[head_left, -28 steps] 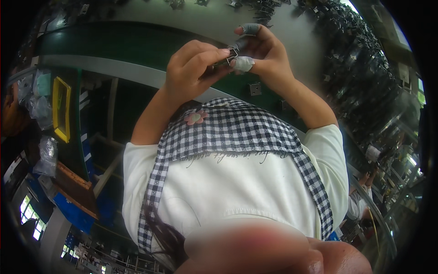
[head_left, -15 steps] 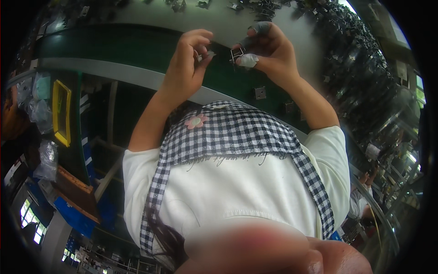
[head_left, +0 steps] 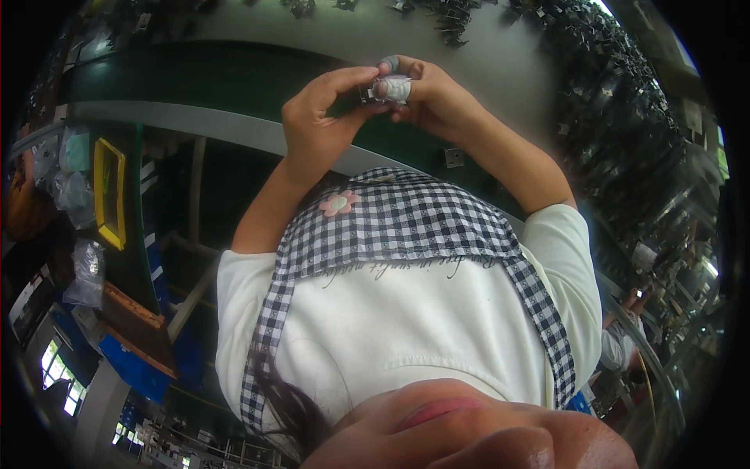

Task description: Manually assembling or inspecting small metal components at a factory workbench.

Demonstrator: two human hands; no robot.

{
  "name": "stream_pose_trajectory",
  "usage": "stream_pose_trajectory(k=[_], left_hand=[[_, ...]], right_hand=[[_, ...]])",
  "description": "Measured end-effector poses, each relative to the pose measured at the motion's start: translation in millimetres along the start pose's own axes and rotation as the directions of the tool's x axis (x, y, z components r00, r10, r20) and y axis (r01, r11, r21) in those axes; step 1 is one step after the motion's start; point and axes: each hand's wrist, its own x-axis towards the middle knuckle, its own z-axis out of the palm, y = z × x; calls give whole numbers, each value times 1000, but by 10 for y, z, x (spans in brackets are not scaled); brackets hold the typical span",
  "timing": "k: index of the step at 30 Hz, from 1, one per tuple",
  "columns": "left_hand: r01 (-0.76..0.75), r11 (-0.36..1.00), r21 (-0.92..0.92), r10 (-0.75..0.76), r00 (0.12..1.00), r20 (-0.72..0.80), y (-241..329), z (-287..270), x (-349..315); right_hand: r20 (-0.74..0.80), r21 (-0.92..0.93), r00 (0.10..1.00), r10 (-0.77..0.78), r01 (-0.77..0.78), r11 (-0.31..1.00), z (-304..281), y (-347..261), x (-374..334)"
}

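Both hands meet over the green work surface (head_left: 226,78), in front of my checked apron. Between them is a small metal frame-like part (head_left: 365,95), mostly covered by my fingers. My left hand (head_left: 324,113) closes on it with thumb and index finger from the left. My right hand (head_left: 437,94) grips it from the right; its thumb is wrapped in white tape and another finger in grey tape. Whatever else lies between the fingertips is hidden. A square metal piece with holes (head_left: 451,157) rests on the green surface, nearer my body and below my right wrist.
Dark metal parts (head_left: 609,70) lie heaped along the right, with smaller clusters (head_left: 451,27) at the far side. A grey table edge (head_left: 211,115) runs before me. At left are a yellow frame (head_left: 109,195) and clear plastic bags (head_left: 72,191). Another person (head_left: 621,344) is at far right.
My hands were apart, the right holding the metal frame part and the left pinching something small. The right hand has moved left and my hands have come together around the frame part.
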Motion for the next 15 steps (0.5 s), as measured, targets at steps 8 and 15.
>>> stream_pose_trajectory(k=[8, 15], left_hand=[[61, 994, -95, -67, 996, -62, 110, -31, 22], [48, 965, -258, -68, 995, -72, 88, 24, 33]], right_hand=[[-76, -187, 948, -308, 290, 938, 183, -6, -52], [37, 31, 986, -163, 162, 986, 127, -74, -77]])
